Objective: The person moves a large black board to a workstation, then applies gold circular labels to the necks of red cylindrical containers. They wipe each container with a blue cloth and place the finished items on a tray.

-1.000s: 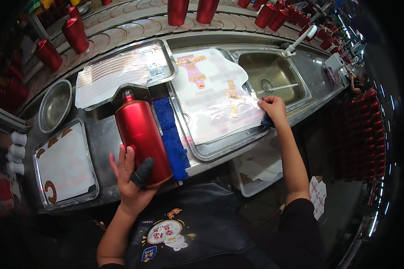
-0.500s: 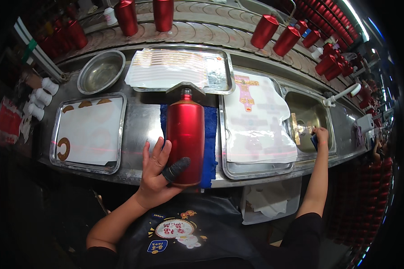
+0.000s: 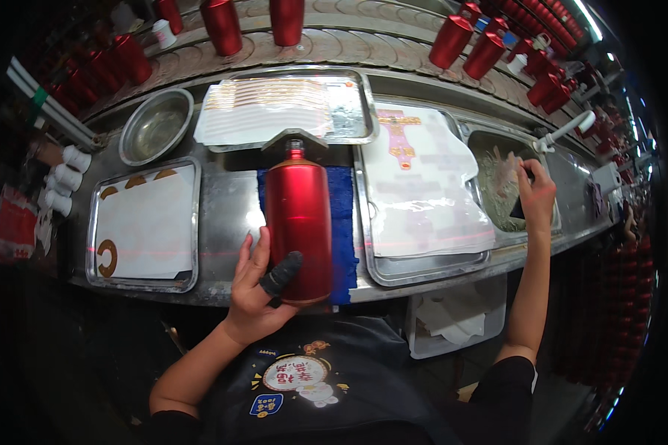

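A red metallic bottle (image 3: 299,222) lies on a blue cloth (image 3: 341,230), its neck in a notched metal rest (image 3: 295,137). My left hand (image 3: 263,289) steadies its lower end, the thumb in a black finger cot pressed on the bottle and the other fingers stretched along its left side. Over the sink (image 3: 490,222), my right hand (image 3: 536,194) has its fingertips pinched together. A dark flat piece (image 3: 519,208) sticks out below its fingers. Beside the fingertips is a pale translucent shape (image 3: 506,172), which could be film or splashing water; I cannot tell.
A tray (image 3: 364,245) right of the cloth bears sheets with a pink-and-gold label (image 3: 401,141). Another tray (image 3: 196,222) on the left holds paper with gold curved labels. Behind are a label-stacked tray (image 3: 367,111), a metal bowl (image 3: 132,141) and a conveyor (image 3: 356,52) carrying red bottles.
My right hand has turned and sits higher in view, the pale shape now near its fingertips. The sink water now looks stirred. My left hand stays on the bottle.
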Motion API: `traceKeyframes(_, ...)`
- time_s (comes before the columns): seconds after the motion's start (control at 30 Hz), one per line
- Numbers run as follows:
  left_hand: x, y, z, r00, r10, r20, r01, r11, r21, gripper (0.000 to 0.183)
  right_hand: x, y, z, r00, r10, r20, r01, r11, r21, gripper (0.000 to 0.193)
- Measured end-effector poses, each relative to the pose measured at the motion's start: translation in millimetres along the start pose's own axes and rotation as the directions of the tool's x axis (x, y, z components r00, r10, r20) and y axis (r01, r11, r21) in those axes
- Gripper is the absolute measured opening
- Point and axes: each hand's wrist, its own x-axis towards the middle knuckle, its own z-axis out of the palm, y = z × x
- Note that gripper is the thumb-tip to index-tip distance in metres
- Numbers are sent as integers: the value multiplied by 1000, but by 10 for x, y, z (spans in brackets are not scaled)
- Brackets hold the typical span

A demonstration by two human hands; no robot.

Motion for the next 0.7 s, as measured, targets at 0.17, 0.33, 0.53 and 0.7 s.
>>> traceKeyframes(0.17, 153, -52, -311, 997, -49, -63, 27, 947, -320, 76, 3, -1103, -297, 988, -17, 151, -10, 984, 177, 12)
traceKeyframes(0.33, 767, 99, -495, 991, -132, -4, 101, 782, -615, 46, -63, -2011, -521, 905, -234, 355, 35, 873, 487, 10)
traceKeyframes(0.53, 1197, 343, -221, 944, 232, 233, -74, 840, -538, 69, -98, -2565, -537, 795, -325, 512, -119, 744, 658, 12)
traceKeyframes(0.7, 644, 391, -504, 927, -198, 320, 347, 778, -524, 41, -45, -2510, -69, 667, -398, 629, -196, 722, 664, 12)
